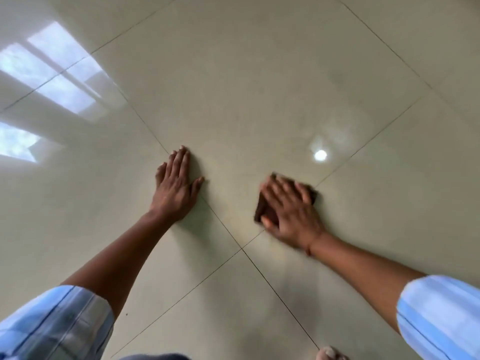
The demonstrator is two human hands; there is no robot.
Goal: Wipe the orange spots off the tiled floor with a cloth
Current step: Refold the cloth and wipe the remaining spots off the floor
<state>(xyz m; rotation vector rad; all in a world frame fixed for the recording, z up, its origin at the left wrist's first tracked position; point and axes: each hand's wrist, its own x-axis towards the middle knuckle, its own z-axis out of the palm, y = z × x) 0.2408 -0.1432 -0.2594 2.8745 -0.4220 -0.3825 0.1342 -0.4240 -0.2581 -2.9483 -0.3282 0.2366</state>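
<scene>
My right hand [291, 211] lies flat on a dark brown cloth [263, 210] and presses it against the glossy beige tiled floor [246, 87]. The cloth peeks out at the fingertips and beside the thumb; the rest is hidden under the palm. The right hand looks motion-blurred. My left hand [176, 188] rests palm down on the floor to the left, fingers together and spread flat, holding nothing. It lies across a grout line. No distinct orange spots show; only a faint yellowish tint lies between the hands.
Dark grout lines cross at a tile corner [242, 248] just below the hands. A window reflection [59, 81] and a lamp glare [320, 155] shine on the tiles. Toes of a foot [330, 353] show at the bottom edge.
</scene>
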